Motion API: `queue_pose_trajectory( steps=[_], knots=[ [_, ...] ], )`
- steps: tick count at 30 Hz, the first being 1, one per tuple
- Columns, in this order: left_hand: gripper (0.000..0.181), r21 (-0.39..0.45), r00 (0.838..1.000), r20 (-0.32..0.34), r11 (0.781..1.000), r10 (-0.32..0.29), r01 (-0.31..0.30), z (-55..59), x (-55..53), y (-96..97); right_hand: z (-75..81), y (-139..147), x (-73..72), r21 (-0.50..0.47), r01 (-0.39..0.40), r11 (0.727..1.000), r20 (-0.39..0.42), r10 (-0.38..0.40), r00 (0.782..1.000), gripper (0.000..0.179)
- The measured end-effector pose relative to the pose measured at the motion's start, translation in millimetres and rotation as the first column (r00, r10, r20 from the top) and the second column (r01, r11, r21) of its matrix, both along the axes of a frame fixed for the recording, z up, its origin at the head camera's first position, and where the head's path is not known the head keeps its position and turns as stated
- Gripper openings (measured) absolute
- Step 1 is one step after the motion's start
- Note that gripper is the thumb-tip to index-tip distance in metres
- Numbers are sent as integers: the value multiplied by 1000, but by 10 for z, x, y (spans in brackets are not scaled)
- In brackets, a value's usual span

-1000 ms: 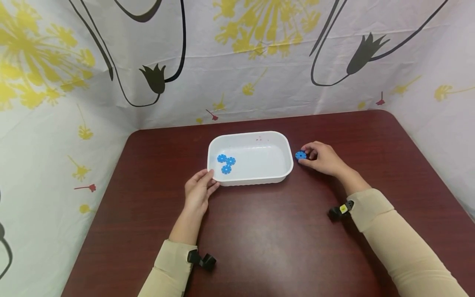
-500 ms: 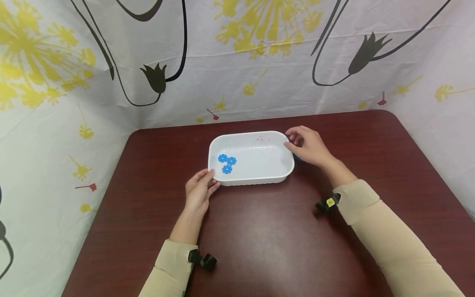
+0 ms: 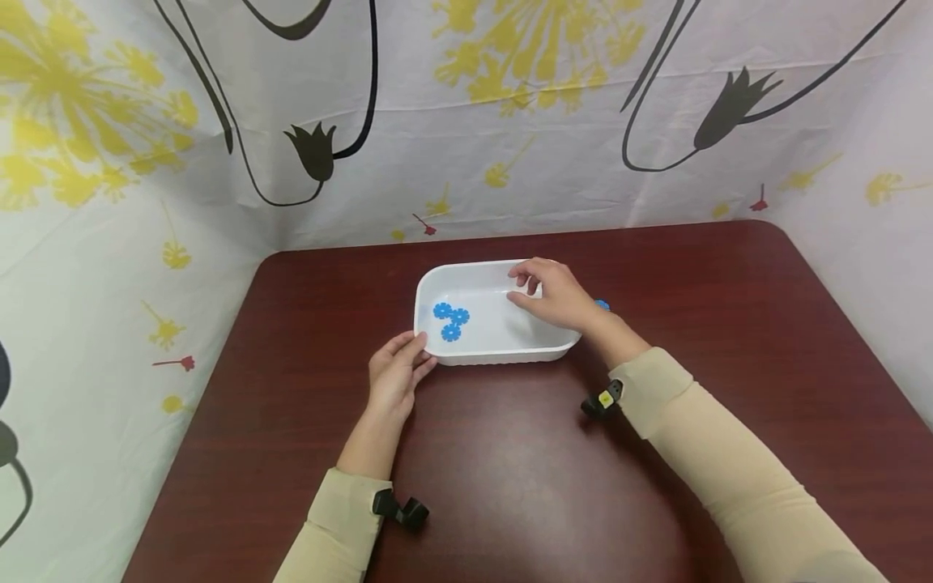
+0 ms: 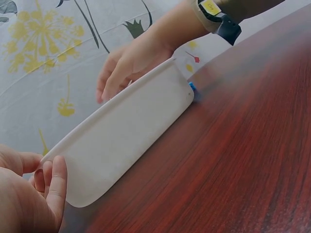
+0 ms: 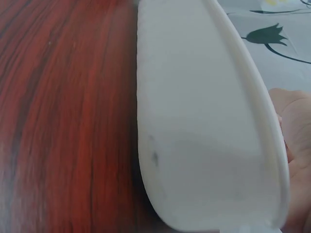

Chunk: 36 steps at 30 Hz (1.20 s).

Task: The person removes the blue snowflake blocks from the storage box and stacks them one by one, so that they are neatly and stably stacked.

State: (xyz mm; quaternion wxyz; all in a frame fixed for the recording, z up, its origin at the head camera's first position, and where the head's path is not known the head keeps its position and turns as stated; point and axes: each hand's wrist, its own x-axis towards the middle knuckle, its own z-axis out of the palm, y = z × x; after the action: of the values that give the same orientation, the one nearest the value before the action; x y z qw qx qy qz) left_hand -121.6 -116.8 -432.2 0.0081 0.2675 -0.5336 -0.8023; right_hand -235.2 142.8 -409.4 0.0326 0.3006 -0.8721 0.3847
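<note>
A white plastic tray [image 3: 503, 357] sits on the table, holding three blue notched plastic discs [image 3: 451, 332] near its left end. My left hand [image 3: 394, 376] grips the tray's near left corner, thumb over the rim and fingers against the outer wall. Over the middle of the tray is my right hand [image 3: 557, 300], its fingers loosely bent with nothing seen between them. Past the tray's right end lies another blue disc [image 3: 602, 305], partly covered by the right hand and wrist. In the right wrist view the tray wall [image 5: 204, 111] hides most of the right hand [image 5: 299, 131].
The dark red-brown tabletop [image 3: 496, 453] extends on all sides of the tray. Behind it hangs a white cloth [image 3: 466, 178] with yellow and grey flower prints. Each sleeve bears a black wrist camera, the left one [image 3: 401, 510] and the right one [image 3: 602, 401].
My right hand has let go of the blue disc, leaving it right of the tray, and has moved left over the tray. My left hand still holds the corner.
</note>
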Motion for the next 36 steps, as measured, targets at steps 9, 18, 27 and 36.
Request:
queue_pose_trajectory(
  steps=[9,18,27,36],
  knots=[
    [25,0,1000,0,1000,-6,6,2,3,6,-58,-199,-16,21,-44,999,31,43,999,31],
    [25,1,1000,9,1000,-5,5,-6,-8,-6,-62,-372,-10,43,-96,994,35,95,995,32],
    [28,-3,1000,10,1000,-5,5,-12,-12,-13,-60,-519,-17,80,-126,989,51,122,991,34],
    [25,1,1000,19,1000,-5,5,-8,-13,-19,-89,-625,-13,210,-214,954,172,179,969,38]
  ],
)
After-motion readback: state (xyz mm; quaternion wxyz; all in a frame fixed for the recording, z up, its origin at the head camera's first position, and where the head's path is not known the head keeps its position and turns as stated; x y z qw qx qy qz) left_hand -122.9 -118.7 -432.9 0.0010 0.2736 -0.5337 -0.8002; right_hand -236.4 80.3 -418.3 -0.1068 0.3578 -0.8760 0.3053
